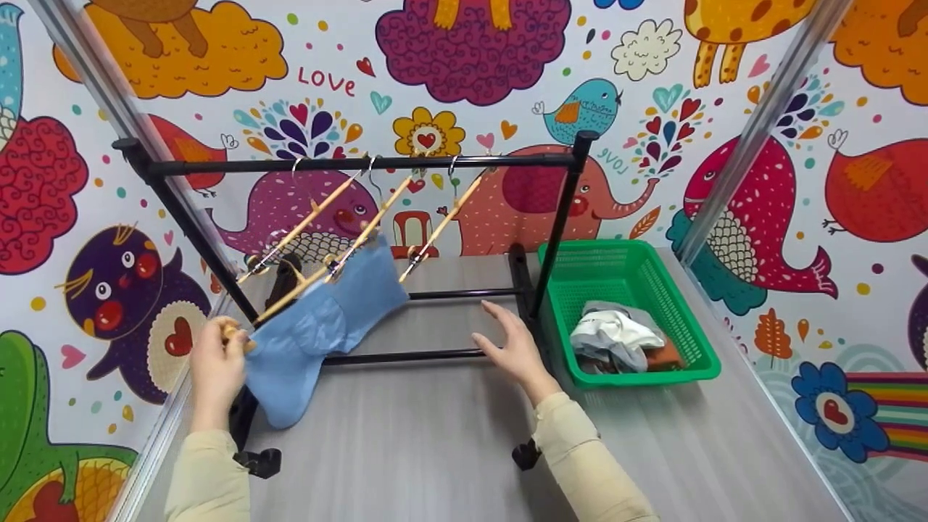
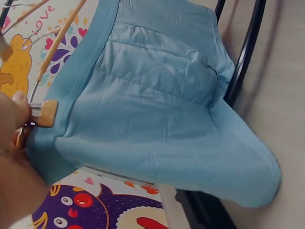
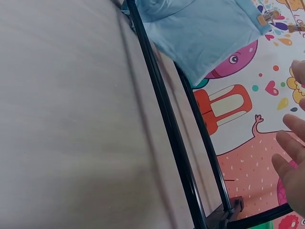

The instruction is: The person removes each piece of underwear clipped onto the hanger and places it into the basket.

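Observation:
A pale-blue pair of shorts (image 1: 304, 326), apparently padded in the middle, hangs clipped along a wooden clip hanger (image 1: 286, 297) on the black rack (image 1: 435, 162). My left hand (image 1: 217, 359) pinches the wooden clip (image 2: 46, 113) at the hanger's near end, where it meets the waistband. The far end of the waistband is held by another clip (image 3: 267, 18) in the right wrist view. My right hand (image 1: 513, 351) is held in the air right of the shorts, fingers spread and apart from the cloth, holding nothing.
Several other wooden hangers, one of them bare (image 1: 446, 225), hang from the top bar. Right of the rack stands a green basket (image 1: 707, 366) with crumpled white, grey and brown clothes (image 1: 616, 337) inside. Low black crossbars (image 1: 413, 357) span the rack's base on the grey table (image 1: 406, 449).

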Motion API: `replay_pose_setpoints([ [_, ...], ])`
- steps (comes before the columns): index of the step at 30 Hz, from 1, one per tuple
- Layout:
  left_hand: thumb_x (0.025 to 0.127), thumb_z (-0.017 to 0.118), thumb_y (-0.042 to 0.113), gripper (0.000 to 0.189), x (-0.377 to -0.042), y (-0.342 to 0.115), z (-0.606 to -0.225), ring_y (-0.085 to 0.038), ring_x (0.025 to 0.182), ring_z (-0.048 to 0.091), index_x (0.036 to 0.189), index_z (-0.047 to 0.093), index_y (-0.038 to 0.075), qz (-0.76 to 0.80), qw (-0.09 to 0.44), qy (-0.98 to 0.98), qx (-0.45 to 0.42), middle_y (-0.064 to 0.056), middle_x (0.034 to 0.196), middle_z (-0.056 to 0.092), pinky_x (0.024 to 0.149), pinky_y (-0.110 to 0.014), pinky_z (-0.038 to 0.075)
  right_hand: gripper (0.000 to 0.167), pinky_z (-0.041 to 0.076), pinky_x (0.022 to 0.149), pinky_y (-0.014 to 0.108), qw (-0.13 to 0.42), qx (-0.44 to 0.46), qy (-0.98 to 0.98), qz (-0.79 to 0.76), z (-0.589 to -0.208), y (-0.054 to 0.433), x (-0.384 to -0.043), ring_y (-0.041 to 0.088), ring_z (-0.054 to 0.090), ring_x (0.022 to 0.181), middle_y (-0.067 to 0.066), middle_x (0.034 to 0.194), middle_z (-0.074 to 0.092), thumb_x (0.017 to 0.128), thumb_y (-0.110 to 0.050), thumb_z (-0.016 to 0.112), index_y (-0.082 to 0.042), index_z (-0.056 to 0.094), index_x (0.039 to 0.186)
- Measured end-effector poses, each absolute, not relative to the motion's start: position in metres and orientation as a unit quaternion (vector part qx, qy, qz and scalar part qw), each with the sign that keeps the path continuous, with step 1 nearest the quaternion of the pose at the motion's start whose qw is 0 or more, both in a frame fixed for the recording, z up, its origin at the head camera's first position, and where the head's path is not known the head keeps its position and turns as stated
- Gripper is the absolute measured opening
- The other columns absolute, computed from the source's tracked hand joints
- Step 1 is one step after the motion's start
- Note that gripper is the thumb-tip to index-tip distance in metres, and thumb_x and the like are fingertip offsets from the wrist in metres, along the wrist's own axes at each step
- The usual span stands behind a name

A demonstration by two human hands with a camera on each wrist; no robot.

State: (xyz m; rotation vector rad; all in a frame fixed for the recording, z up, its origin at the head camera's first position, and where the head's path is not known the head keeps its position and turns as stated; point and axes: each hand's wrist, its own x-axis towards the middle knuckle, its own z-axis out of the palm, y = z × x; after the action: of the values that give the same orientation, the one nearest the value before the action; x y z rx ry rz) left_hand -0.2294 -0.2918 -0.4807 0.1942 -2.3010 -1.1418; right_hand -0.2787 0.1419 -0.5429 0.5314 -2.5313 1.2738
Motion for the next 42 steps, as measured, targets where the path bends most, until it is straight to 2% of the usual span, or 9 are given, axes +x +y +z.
replay_pose_setpoints([
  [3, 0.095, 0.054, -0.008, 0.016, -0.231, -0.286, -0.491, 0.001, 0.076, 0.054, 0.111, 0.052, -0.01, -0.447, 0.261, -0.854, 0.056, -0.024, 0.1, 0.058, 0.064, -0.014, 0.044, 0.065, 0.034, 0.109, 0.052, 0.119, 0.188, -0.869, 0.442, -0.543, 0.144, -0.279, 0.031, 0.042, 0.136, 0.01, 0.146, 0.05, 0.092, -0.028, 0.071, -0.011, 0.044, 0.148],
  [6, 0.095, 0.053, -0.009, 0.015, -0.231, -0.28, -0.501, 0.007, 0.072, 0.052, 0.11, 0.052, -0.01, -0.464, 0.247, -0.85, 0.039, -0.024, 0.097, 0.059, 0.062, -0.014, 0.045, 0.07, 0.031, 0.11, 0.055, 0.103, 0.195, -0.867, 0.446, -0.544, 0.148, -0.279, 0.032, 0.038, 0.139, 0.011, 0.149, 0.045, 0.091, -0.031, 0.072, -0.011, 0.041, 0.151],
  [14, 0.095, 0.054, -0.009, 0.016, -0.232, -0.261, -0.524, -0.003, 0.072, 0.06, 0.111, 0.053, -0.008, -0.495, 0.196, -0.847, 0.004, -0.023, 0.097, 0.061, 0.063, -0.019, 0.048, 0.082, 0.025, 0.111, 0.059, 0.079, 0.197, -0.864, 0.456, -0.544, 0.156, -0.278, 0.033, 0.029, 0.144, 0.009, 0.156, 0.036, 0.088, -0.041, 0.074, -0.017, 0.033, 0.155],
  [22, 0.091, 0.058, -0.011, 0.017, -0.232, -0.245, -0.542, -0.015, 0.075, 0.063, 0.107, 0.056, -0.006, -0.482, 0.203, -0.85, -0.055, -0.018, 0.092, 0.061, 0.064, -0.022, 0.049, 0.088, 0.027, 0.111, 0.058, 0.099, 0.201, -0.862, 0.454, -0.546, 0.159, -0.279, 0.033, 0.031, 0.143, 0.011, 0.156, 0.036, 0.084, -0.038, 0.078, -0.014, 0.032, 0.155],
  [27, 0.09, 0.06, -0.011, 0.016, -0.231, -0.234, -0.549, -0.014, 0.073, 0.058, 0.105, 0.056, -0.004, -0.481, 0.196, -0.848, -0.108, -0.013, 0.088, 0.06, 0.063, -0.025, 0.048, 0.082, 0.03, 0.111, 0.054, 0.125, 0.192, -0.861, 0.455, -0.546, 0.159, -0.281, 0.032, 0.037, 0.139, 0.011, 0.152, 0.042, 0.085, -0.031, 0.079, -0.011, 0.038, 0.152],
  [30, 0.091, 0.06, -0.01, 0.017, -0.23, -0.227, -0.55, -0.016, 0.075, 0.061, 0.106, 0.057, -0.004, -0.485, 0.179, -0.847, -0.125, -0.013, 0.09, 0.061, 0.065, -0.026, 0.049, 0.075, 0.034, 0.109, 0.052, 0.141, 0.193, -0.858, 0.454, -0.547, 0.16, -0.283, 0.031, 0.043, 0.135, 0.012, 0.147, 0.047, 0.086, -0.027, 0.078, -0.01, 0.042, 0.149],
  [36, 0.093, 0.06, -0.008, 0.015, -0.23, -0.216, -0.548, -0.022, 0.077, 0.066, 0.107, 0.057, -0.004, -0.501, 0.15, -0.84, -0.148, -0.013, 0.091, 0.061, 0.068, -0.028, 0.053, 0.052, 0.048, 0.095, 0.049, 0.15, 0.198, -0.847, 0.47, -0.549, 0.161, -0.282, 0.029, 0.056, 0.119, 0.013, 0.132, 0.058, 0.091, -0.016, 0.073, -0.008, 0.055, 0.139],
  [42, 0.092, 0.06, -0.009, 0.017, -0.229, -0.206, -0.55, -0.021, 0.081, 0.064, 0.107, 0.058, 0.0, -0.495, 0.15, -0.843, -0.146, -0.012, 0.094, 0.062, 0.07, -0.03, 0.054, 0.039, 0.052, 0.087, 0.047, 0.158, 0.181, -0.842, 0.484, -0.55, 0.167, -0.279, 0.027, 0.062, 0.108, 0.012, 0.121, 0.065, 0.092, -0.013, 0.071, -0.006, 0.063, 0.129],
])
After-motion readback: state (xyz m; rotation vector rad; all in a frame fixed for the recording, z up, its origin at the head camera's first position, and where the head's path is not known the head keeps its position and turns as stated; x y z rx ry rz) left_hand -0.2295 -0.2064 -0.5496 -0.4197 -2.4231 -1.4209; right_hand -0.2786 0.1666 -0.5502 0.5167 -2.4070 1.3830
